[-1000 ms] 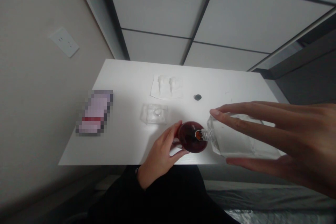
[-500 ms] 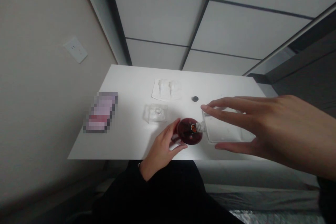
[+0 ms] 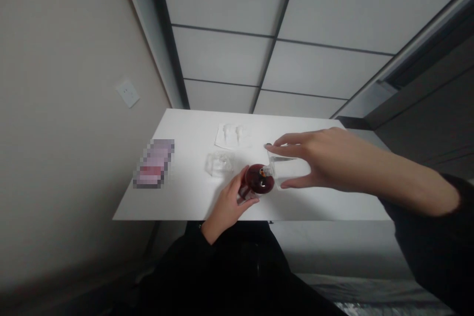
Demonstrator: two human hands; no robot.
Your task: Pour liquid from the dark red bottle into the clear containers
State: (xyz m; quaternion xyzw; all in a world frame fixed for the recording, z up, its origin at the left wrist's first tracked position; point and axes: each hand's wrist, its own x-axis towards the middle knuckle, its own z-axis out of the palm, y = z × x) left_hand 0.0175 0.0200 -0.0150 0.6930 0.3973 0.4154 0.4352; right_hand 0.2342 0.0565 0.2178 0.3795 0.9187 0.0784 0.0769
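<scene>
My left hand [image 3: 225,204] is wrapped around the side of a dark red, glossy bottle [image 3: 255,185] near the table's front edge. From the right, my right hand [image 3: 326,158] grips a clear square glass bottle [image 3: 291,170] between thumb and fingers. That bottle is tipped on its side, its threaded neck over the top of the red bottle. Whether liquid flows between them I cannot make out. Just beyond my right fingertips a small dark round piece [image 3: 268,144] shows in part.
On the white table [image 3: 148,210] a clear glass piece [image 3: 220,164] lies left of the bottles. Farther back, two small whitish nozzle-like pieces [image 3: 239,133] rest on a white sheet [image 3: 232,144]. A blurred-out pink item [image 3: 154,164] lies at the left edge, by the wall.
The view has shifted, so the table sits differently in it. My right hand and the clear bottle appear farther left and smaller. Both hands keep their holds.
</scene>
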